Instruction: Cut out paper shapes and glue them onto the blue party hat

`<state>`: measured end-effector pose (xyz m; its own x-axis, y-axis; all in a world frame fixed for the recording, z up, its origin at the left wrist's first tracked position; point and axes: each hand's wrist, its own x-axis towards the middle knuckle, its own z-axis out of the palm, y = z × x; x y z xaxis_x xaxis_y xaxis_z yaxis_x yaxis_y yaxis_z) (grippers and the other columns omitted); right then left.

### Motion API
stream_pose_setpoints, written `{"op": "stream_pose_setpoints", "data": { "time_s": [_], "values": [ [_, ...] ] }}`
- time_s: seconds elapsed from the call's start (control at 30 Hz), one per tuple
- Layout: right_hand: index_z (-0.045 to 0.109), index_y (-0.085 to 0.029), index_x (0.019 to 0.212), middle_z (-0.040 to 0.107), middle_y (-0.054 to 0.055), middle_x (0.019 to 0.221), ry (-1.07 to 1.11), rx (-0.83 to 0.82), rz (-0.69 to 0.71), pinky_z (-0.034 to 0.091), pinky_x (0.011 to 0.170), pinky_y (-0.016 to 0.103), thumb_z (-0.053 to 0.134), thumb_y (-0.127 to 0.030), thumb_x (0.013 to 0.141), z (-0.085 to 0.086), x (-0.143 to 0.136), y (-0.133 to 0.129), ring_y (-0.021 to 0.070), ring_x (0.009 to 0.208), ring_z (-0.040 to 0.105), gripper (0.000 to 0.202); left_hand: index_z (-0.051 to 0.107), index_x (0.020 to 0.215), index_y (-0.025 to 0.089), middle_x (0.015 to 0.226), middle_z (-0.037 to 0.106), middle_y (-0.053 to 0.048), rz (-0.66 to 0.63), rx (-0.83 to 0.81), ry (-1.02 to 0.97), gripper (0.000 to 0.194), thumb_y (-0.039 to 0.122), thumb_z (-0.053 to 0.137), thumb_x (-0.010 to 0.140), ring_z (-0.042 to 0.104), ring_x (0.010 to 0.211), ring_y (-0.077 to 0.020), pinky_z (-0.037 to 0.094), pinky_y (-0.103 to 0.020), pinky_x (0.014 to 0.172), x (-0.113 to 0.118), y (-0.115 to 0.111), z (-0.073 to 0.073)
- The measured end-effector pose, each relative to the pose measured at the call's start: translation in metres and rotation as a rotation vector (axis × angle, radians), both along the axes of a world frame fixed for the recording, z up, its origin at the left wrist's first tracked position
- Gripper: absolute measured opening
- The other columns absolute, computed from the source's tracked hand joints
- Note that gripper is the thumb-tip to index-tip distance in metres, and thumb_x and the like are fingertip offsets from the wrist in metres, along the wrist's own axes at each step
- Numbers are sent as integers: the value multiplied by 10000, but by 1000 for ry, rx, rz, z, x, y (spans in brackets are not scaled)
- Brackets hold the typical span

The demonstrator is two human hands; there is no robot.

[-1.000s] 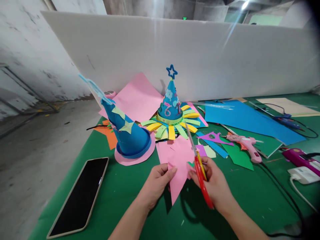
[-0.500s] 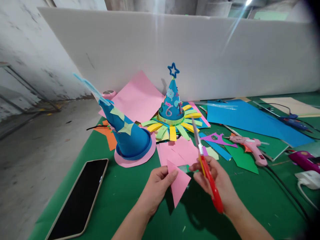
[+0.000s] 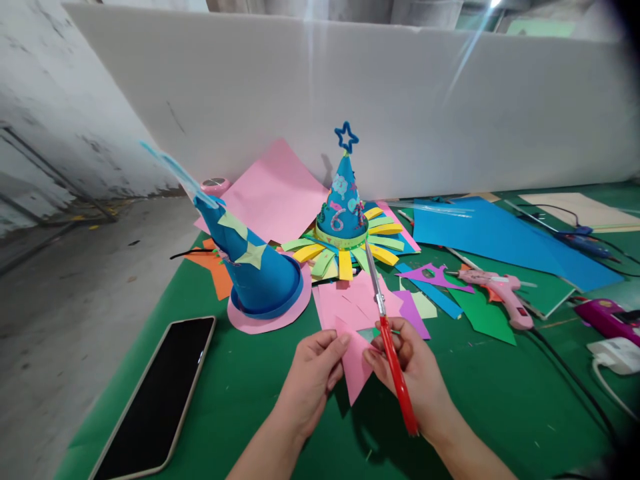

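My left hand pinches a pointed piece of pink paper at its left edge, thumb on top. Closed around red-handled scissors, my right hand has its thumb and fingertips at the paper's right corner. The scissor blades point up and away from me, looking closed, and lie clear of the held piece. Just beyond my hands are pink paper scraps. A blue cone hat with pale green stars leans to the left, and a decorated blue hat with a "6" stands behind the scraps.
A phone lies at the left. To the right are a pink glue gun with its cord, purple paper, a large blue sheet and a white plug. A white board walls off the back.
My right hand has moved left with the scissors, and its fingertips have come to the pink paper's right corner. The left hand keeps its pinch.
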<state>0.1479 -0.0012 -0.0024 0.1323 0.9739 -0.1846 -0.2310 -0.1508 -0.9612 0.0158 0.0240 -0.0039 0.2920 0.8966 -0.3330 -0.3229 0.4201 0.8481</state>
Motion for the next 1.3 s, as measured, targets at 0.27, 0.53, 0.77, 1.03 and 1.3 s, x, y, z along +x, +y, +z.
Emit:
{"op": "stream_pose_setpoints", "data": {
  "time_s": [0.27, 0.53, 0.77, 1.03, 1.3],
  "values": [
    [453, -221, 858, 482, -61, 635, -1, -29, 36, 460, 553, 225, 746, -265, 557, 8, 6, -1, 108, 587, 508, 423, 508, 550, 116, 469, 322, 85, 36, -60, -53, 276, 304, 659, 684, 162, 362, 2, 81, -159, 345, 0, 0, 5],
    [444, -231, 907, 473, -46, 683, -397, -54, 286, 426, 535, 189, 639, -225, 666, 20, 47, -24, 105, 590, 467, 310, 560, 574, 112, 510, 356, 64, 31, -91, -40, 256, 322, 670, 672, 213, 418, -13, 162, -140, 384, -5, -1, 8],
    [405, -246, 1149, 563, 23, 737, -600, -34, 455, 481, 513, 224, 624, -284, 652, 29, 54, -38, 164, 576, 558, 544, 606, 614, 119, 492, 366, 60, 55, -43, -45, 247, 352, 667, 668, 219, 420, -24, 169, -145, 387, -7, -1, 10],
    [483, -246, 1077, 592, 26, 730, -611, 28, 454, 470, 500, 228, 638, -216, 593, 28, 53, -37, 165, 538, 562, 509, 649, 665, 161, 689, 573, -9, -15, 24, -148, 126, 285, 652, 687, 495, 705, -125, 390, -230, 707, -8, -3, 17],
    [542, -284, 1072, 597, 31, 789, -219, -258, 457, 480, 589, 235, 662, -392, 624, 19, 54, -44, 183, 729, 580, 476, 617, 570, 137, 640, 504, -8, -11, 54, -102, 198, 291, 646, 690, 461, 652, -125, 387, -230, 622, -8, -4, 16]
  ]
}}
